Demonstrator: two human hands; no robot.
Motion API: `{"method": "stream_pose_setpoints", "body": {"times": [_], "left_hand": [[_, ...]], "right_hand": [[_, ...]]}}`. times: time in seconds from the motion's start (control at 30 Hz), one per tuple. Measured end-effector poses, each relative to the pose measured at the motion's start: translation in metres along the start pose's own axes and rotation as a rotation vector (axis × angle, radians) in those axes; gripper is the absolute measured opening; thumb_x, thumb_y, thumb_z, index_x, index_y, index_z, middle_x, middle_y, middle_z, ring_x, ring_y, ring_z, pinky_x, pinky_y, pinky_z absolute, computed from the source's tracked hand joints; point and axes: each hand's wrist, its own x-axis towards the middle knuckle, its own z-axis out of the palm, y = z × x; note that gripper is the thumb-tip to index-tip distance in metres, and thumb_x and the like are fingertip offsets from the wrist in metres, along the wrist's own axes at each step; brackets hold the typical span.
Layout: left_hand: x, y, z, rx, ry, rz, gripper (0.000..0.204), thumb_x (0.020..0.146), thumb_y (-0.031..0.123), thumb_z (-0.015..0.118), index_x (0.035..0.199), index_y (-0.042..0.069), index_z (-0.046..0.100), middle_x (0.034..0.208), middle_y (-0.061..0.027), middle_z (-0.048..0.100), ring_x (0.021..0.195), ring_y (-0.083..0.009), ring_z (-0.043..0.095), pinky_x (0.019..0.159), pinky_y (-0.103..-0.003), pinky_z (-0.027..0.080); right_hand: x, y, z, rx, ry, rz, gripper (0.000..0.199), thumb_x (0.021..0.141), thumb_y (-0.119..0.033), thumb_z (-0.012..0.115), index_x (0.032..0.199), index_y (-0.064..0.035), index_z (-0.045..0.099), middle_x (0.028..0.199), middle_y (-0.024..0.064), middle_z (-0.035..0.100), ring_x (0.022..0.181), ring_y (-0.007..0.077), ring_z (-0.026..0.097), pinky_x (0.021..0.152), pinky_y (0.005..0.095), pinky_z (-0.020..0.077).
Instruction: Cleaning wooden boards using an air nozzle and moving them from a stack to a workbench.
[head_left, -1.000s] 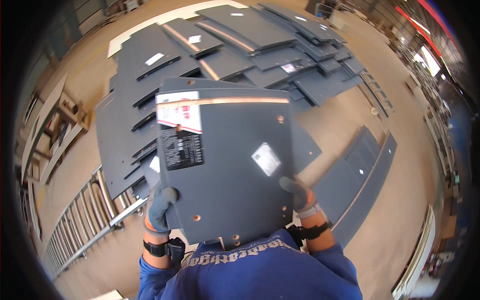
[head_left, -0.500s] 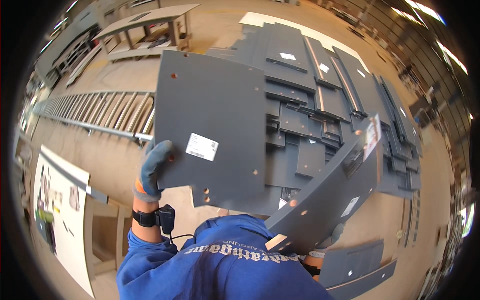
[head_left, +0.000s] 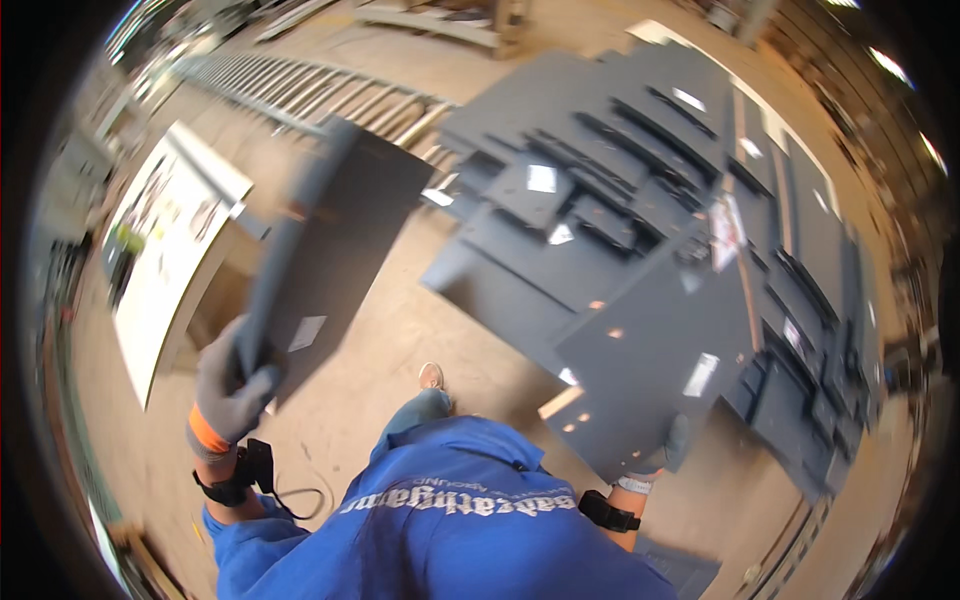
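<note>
Two flat dark-grey metal panels, one per gloved hand. Left hand [head_left: 232, 385] fingers clamped on tilted panel [head_left: 335, 245]. Right hand [head_left: 668, 452] fingers gripping labelled panel [head_left: 660, 365].

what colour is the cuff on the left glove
Orange: the grey glove on the left hand has an orange cuff, seen in the head view.

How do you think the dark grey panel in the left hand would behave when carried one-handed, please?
Probably stiff: the dark grey panel stays flat though the left hand grips only its lower edge. Likely awkward and prone to swinging, since most of it stands above the grip. The glove probably helps against slipping on the smooth face.
</note>
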Motion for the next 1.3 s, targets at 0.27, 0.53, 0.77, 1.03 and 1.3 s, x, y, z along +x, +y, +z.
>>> {"method": "stream_pose_setpoints", "body": {"times": [0.27,0.53,0.77,1.03,1.3], "left_hand": [[-0.097,0.022,-0.017,0.692,-0.466,0.241,0.042,0.071,0.011,0.065,0.111,0.003,0.054,0.114,-0.0166,0.059,0.099,-0.0317,0.062,0.080,-0.037,0.051],[-0.170,0.002,-0.058,0.624,-0.412,0.082,0.037,0.078,0.017,0.061,0.111,0.005,0.052,0.109,-0.0124,0.059,0.096,-0.0275,0.062,0.078,-0.036,0.051],[-0.229,-0.043,-0.118,0.339,-0.392,-0.156,0.038,0.078,0.021,0.064,0.108,0.006,0.049,0.094,-0.0153,0.057,0.088,-0.0336,0.061,0.074,-0.041,0.050],[-0.256,-0.122,-0.158,0.329,-0.304,-0.437,0.026,0.084,0.024,0.057,0.101,0.007,0.048,0.091,-0.0128,0.058,0.079,-0.0329,0.061,0.066,-0.043,0.048],[-0.224,-0.205,-0.231,0.328,-0.257,-0.721,0.021,0.085,0.027,0.056,0.095,0.009,0.051,0.081,-0.0154,0.059,0.075,-0.0363,0.060,0.065,-0.045,0.046]], "right_hand": [[0.005,-0.004,-0.011,-0.208,0.088,-0.197,0.070,0.087,-0.038,0.056,0.140,-0.0002,0.029,0.136,0.0159,0.044,0.123,0.0267,0.044,0.104,0.0391,0.0391],[-0.006,0.018,0.057,-0.112,-0.096,0.123,0.065,0.088,-0.037,0.054,0.139,-0.0015,0.033,0.135,0.0132,0.045,0.124,0.0243,0.044,0.104,0.0384,0.0378],[-0.035,0.131,0.143,0.054,-0.328,0.520,0.060,0.090,-0.036,0.052,0.138,-0.0027,0.037,0.134,0.0109,0.047,0.124,0.0221,0.043,0.105,0.0378,0.0367],[-0.053,0.317,0.217,0.029,-0.470,0.868,0.067,0.085,-0.037,0.056,0.140,-0.0032,0.035,0.139,0.0150,0.043,0.124,0.0286,0.046,0.106,0.0435,0.0343],[-0.049,0.455,0.297,0.069,-0.621,1.170,0.071,0.083,-0.021,0.058,0.144,-0.0042,0.026,0.140,0.0178,0.041,0.127,0.0319,0.042,0.106,0.0464,0.0344]]}}
